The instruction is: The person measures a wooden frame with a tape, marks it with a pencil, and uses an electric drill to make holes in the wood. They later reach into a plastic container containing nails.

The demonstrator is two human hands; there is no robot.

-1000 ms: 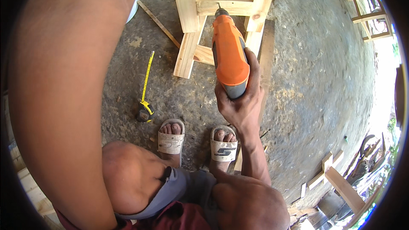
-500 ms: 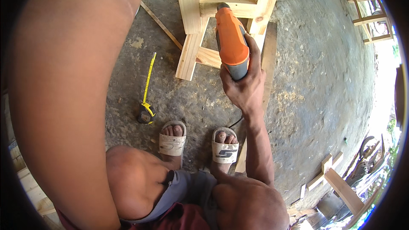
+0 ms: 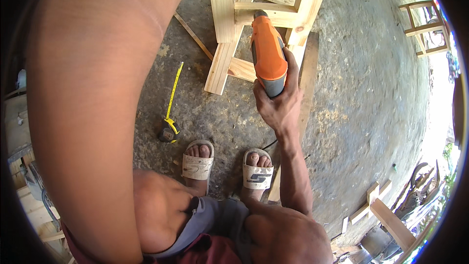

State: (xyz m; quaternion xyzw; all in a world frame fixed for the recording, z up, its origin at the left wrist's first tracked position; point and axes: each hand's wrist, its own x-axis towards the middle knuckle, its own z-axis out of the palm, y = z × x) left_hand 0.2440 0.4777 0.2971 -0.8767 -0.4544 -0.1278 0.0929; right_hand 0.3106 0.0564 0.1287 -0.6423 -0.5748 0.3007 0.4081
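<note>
My right hand (image 3: 282,103) is closed around the grip of an orange and grey power drill (image 3: 268,51). Its dark nose points away from me at the crossbar (image 3: 281,18) of a pale wooden frame (image 3: 222,12); whether a bit touches the wood I cannot tell. The frame has upright legs and a base piece (image 3: 220,68) on the floor. Across the left side runs my left arm (image 3: 93,102), reaching up past the top edge, so my left hand is out of sight. A black cord shows below my right wrist.
On the concrete floor (image 3: 361,98) lies a black and yellow tape measure (image 3: 169,131), its blade pulled out. A thin strip (image 3: 194,36) and a long board (image 3: 309,63) lie beside the frame. More wooden frames (image 3: 424,28) stand far right; joined wood pieces (image 3: 391,220) lie lower right.
The view has shifted slightly, so the frame, drill and left arm appear a little lower or further right. The right hand keeps its hold on the drill, still pointed at the crossbar.
</note>
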